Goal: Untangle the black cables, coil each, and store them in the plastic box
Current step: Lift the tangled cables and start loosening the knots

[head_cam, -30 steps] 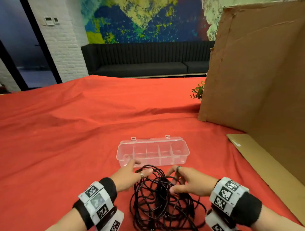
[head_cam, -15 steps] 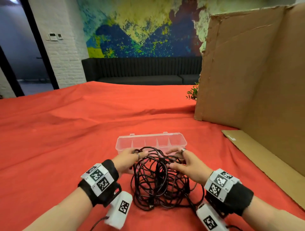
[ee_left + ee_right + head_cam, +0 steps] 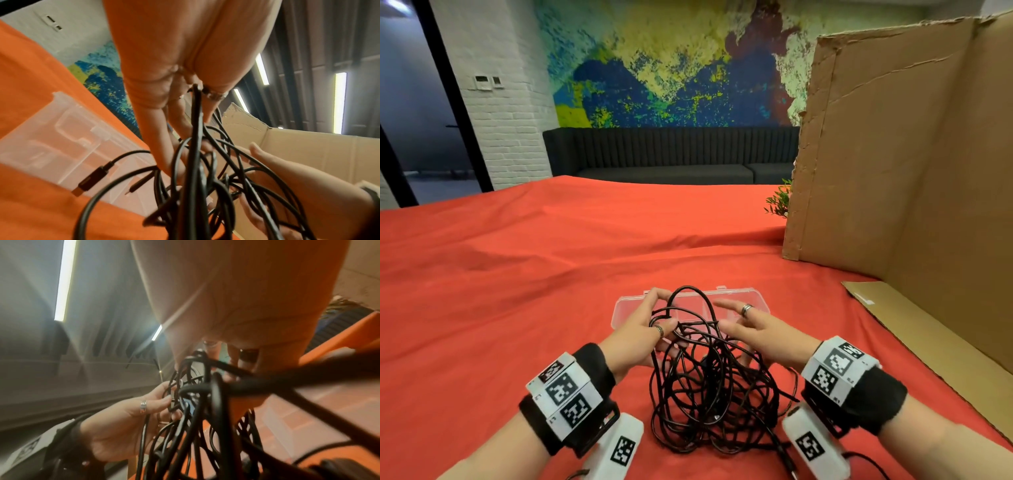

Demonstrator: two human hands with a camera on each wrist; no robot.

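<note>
A: While the black cables (image 3: 709, 387) are this knotted, what matters most in the untangling?

B: Finding 1 free end first. The left wrist view shows a USB plug (image 3: 90, 181) hanging loose at the edge of the bundle, so I'd judge that the strand to follow.

A: Where does everything sit?

B: The bundle is lifted partly off the red tabletop (image 3: 517, 291), between both hands, just in front of the plastic box (image 3: 753, 301), which lies closed and holds no cable.

A: And the hands?

B: The left hand (image 3: 643, 329) has fingers curled around several strands, with 1 loop arching above it. The right hand (image 3: 760, 332) is spread, fingers mostly straight and reaching into the loops; I can't see it pinching anything.

A: So how to do it well?

B: Hold the mass loosely with the left, and let the right feed the plug back through each loop instead of pulling. Tugging would likely tighten the knots. Keeping the bundle low lets slack fall open.

A: Progress?

B: Early, I'd judge: nothing is coiled.
</note>
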